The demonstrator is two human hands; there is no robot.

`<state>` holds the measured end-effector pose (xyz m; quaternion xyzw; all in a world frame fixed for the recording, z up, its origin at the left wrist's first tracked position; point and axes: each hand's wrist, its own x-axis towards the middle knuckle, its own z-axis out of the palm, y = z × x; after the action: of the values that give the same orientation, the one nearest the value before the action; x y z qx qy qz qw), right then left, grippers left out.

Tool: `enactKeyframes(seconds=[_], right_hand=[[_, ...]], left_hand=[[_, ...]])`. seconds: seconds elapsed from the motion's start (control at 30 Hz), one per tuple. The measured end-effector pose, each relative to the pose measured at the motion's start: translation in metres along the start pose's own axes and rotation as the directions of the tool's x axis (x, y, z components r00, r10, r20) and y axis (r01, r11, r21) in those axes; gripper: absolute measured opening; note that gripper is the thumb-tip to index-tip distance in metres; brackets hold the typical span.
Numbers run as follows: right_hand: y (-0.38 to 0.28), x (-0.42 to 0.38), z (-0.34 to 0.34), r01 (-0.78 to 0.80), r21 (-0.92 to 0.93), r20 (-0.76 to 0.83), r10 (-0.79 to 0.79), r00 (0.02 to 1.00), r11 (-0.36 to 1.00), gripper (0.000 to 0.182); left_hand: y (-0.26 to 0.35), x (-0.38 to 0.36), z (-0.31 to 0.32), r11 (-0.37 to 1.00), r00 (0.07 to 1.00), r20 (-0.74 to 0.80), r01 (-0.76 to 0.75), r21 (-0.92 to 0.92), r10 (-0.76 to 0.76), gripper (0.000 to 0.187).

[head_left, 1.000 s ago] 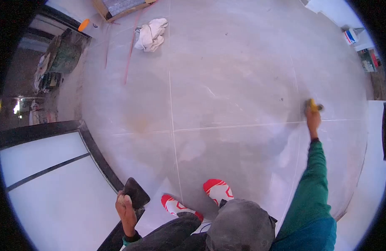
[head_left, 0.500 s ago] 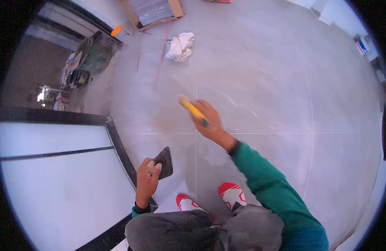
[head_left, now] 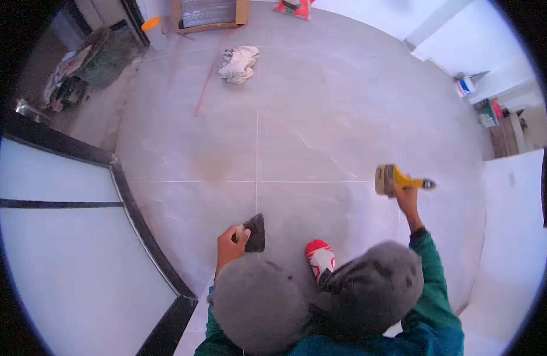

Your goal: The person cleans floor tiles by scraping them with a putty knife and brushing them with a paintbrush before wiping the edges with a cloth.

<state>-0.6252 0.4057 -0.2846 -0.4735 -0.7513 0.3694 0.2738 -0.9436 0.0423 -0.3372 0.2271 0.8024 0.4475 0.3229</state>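
**Swung brush (head_left: pixel 387 180) out right, brought float (head_left: pixel 256 233) inward**

Head view: since last frame, moved right grip (head_left: pixel 407 199) from over tile-joint crossing (head_left: pixel 257 181) to right of it. Closed on yellow brush, with bristles facing left and handle end pointing right. Can't tell if touching floor (head_left: pixel 356 107). Also shifted left grip (head_left: pixel 231 243) inward, closed on dark float, now in line with the lengthwise joint and just left of socked foot (head_left: pixel 321 259). Likely puts brush within reach of right-side tiles, well apart from float; looks more like repositioning than steady contact.

The right hand (head_left: pixel 406 193) grips a yellow-handled brush (head_left: pixel 385 180).
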Motion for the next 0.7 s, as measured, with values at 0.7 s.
enactKeyframes(seconds=[0.7], right_hand=[[0.144,0.207,-0.055,-0.279,-0.609,-0.312,0.1,0.945,0.742,0.043]], left_hand=[[0.045,0.074,-0.14,0.938,0.921,-0.358,-0.02,0.347,0.152,0.025]])
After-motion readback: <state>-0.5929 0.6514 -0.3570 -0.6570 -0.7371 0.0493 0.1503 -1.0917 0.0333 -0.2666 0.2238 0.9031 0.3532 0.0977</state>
